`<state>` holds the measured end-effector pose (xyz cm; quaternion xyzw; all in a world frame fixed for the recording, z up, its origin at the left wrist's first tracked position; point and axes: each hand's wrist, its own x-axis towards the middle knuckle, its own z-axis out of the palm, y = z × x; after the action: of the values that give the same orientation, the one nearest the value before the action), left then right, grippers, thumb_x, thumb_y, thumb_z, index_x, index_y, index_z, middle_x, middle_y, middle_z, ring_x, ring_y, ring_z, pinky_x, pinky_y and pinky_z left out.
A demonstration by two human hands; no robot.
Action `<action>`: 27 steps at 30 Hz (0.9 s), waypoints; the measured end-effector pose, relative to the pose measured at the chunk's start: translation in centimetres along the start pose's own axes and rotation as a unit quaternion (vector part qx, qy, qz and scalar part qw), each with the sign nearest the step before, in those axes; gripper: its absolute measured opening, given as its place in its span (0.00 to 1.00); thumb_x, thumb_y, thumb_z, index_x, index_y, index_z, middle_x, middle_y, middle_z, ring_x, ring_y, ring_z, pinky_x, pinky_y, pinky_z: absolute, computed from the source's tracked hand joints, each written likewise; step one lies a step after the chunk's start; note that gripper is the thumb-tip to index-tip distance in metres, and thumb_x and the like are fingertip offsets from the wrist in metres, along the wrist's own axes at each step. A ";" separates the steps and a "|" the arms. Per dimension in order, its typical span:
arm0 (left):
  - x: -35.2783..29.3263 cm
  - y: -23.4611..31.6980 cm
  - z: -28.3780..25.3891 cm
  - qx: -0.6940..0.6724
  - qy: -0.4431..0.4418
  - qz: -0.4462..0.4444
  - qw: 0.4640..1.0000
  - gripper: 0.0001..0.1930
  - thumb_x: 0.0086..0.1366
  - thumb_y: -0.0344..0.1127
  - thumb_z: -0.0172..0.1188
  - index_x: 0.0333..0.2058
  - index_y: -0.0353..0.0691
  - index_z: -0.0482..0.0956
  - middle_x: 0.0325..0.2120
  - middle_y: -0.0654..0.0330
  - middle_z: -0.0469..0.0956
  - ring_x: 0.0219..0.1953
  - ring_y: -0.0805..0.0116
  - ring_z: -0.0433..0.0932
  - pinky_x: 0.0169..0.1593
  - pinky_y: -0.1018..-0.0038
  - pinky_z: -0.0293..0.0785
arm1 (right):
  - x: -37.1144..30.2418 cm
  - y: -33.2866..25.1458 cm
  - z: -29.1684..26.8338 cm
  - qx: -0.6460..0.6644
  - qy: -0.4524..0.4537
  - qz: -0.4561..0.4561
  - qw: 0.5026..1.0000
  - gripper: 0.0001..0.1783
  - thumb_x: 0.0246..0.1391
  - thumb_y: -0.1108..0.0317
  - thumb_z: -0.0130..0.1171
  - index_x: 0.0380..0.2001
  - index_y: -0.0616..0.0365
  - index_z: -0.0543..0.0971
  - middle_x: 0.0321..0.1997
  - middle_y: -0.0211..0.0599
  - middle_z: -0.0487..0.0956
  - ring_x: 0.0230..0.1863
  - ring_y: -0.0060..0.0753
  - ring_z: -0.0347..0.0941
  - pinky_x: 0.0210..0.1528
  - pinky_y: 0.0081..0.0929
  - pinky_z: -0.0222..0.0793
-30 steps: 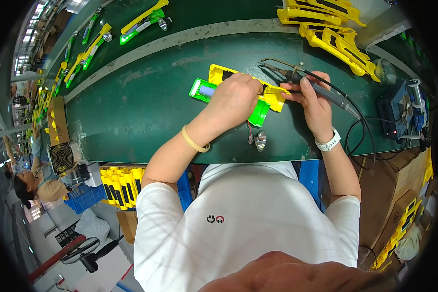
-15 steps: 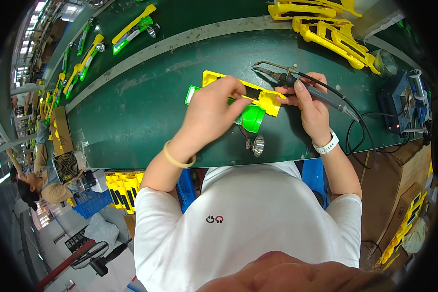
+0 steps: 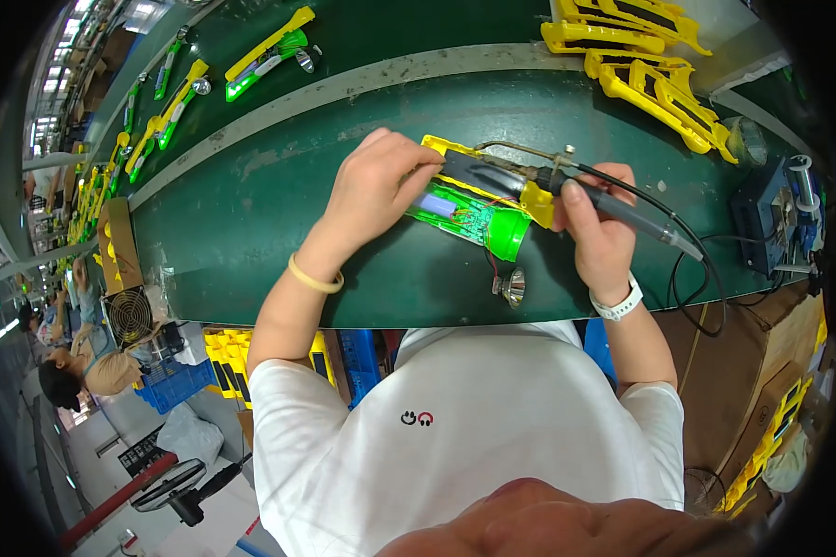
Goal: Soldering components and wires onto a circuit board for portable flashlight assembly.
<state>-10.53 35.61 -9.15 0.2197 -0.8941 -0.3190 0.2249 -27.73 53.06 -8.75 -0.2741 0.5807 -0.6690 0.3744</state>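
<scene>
My right hand (image 3: 599, 218) is closed around a soldering iron (image 3: 627, 215), a bent metal tube along its front. The iron's tip points left, over a yellow flashlight casing half (image 3: 536, 200) with a dark panel inside. Beside this lies a green casing half (image 3: 508, 234) with a purple battery cell (image 3: 435, 205) and a circuit board (image 3: 472, 221). Thin wires run from the board toward the yellow half, and down to a round reflector (image 3: 513, 288) on the bench. My left hand (image 3: 373, 186) pinches at the casing's left end; what its fingertips hold is hidden.
Yellow casing halves (image 3: 664, 97) are piled at the far right. A blue soldering station (image 3: 757, 218) with a solder spool (image 3: 802, 190) stands at the right. Open yellow-green flashlights (image 3: 267, 54) lie along the far left. A small fan (image 3: 127, 316) stands by the bench's left end.
My left hand has moved left along the casing, uncovering the battery cell, the board and the dark panel. My right hand still grips the soldering iron. The whole view has shifted slightly.
</scene>
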 end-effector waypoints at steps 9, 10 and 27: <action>1.4 -1.2 -0.7 0.063 -0.169 0.026 0.983 0.05 0.48 0.24 0.59 0.26 0.37 0.76 0.34 0.58 0.67 0.32 0.61 0.72 0.36 0.70 0.71 | 0.5 2.9 1.6 -0.025 -0.025 0.027 0.999 0.13 0.51 0.75 0.57 0.34 0.60 0.62 0.25 0.29 0.69 0.24 0.13 0.65 0.24 0.12 0.60; 1.4 -1.1 -0.8 0.062 -0.167 0.026 0.984 0.05 0.48 0.24 0.59 0.26 0.37 0.76 0.34 0.58 0.67 0.32 0.61 0.72 0.36 0.70 0.71 | 0.5 3.0 1.5 -0.040 -0.037 0.027 0.998 0.13 0.51 0.75 0.56 0.34 0.59 0.62 0.26 0.30 0.70 0.24 0.15 0.67 0.26 0.13 0.63; 2.6 -0.4 -0.1 0.098 -0.210 0.025 0.973 0.03 0.48 0.24 0.58 0.25 0.36 0.75 0.33 0.57 0.65 0.32 0.59 0.72 0.35 0.68 0.71 | 0.0 1.8 -0.1 -0.015 0.003 0.010 1.000 0.08 0.57 0.69 0.49 0.36 0.55 0.61 0.21 0.33 0.71 0.17 0.17 0.67 0.15 0.11 0.55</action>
<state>-12.48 33.92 -8.69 0.1469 -0.9534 -0.2628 0.0176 -27.51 53.04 -10.51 -0.2720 0.5942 -0.6573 0.3753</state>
